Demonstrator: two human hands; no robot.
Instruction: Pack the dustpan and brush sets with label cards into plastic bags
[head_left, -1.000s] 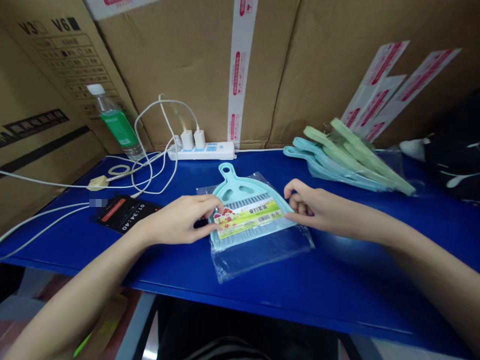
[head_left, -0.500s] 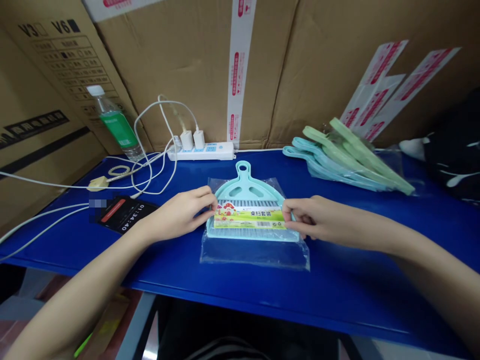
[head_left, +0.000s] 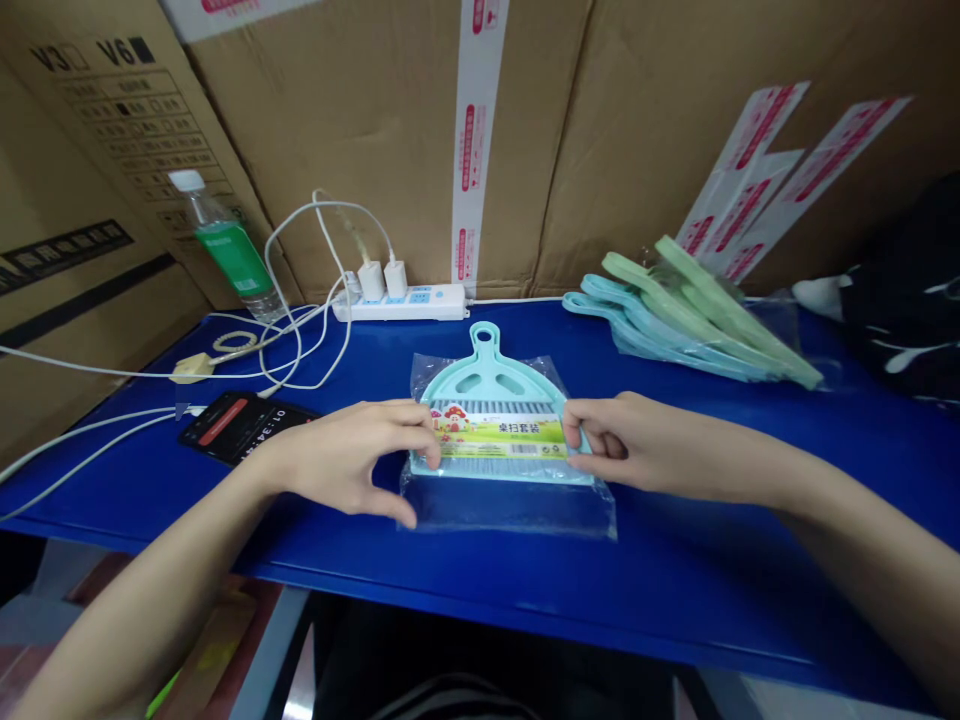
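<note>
A light blue dustpan point(head_left: 489, 368) with a bristled brush point(head_left: 502, 467) lies flat on the blue table, its ringed handle pointing away from me. A clear plastic bag point(head_left: 517, 515) surrounds them, and its lower flap spreads toward me. Across the middle sits a colourful printed label card point(head_left: 499, 432) with mushroom pictures; I cannot tell whether it is inside or on top of the bag. My left hand point(head_left: 360, 450) touches the card's left end with its fingertips, thumb spread away over the bag's lower left corner. My right hand point(head_left: 619, 440) pinches the card's right end.
More bagged blue dustpan sets point(head_left: 637, 325) and green ones point(head_left: 705, 310) lie at the back right. A phone point(head_left: 240, 425), white cables, a power strip point(head_left: 409, 303) and a bottle point(head_left: 229, 250) occupy the left. Cardboard boxes point(head_left: 375, 120) wall the back; a dark bag point(head_left: 907, 290) sits far right.
My left hand has opened from its pinch on the card's left end, with the thumb dropping toward me. My right hand keeps its pinch on the right end.
</note>
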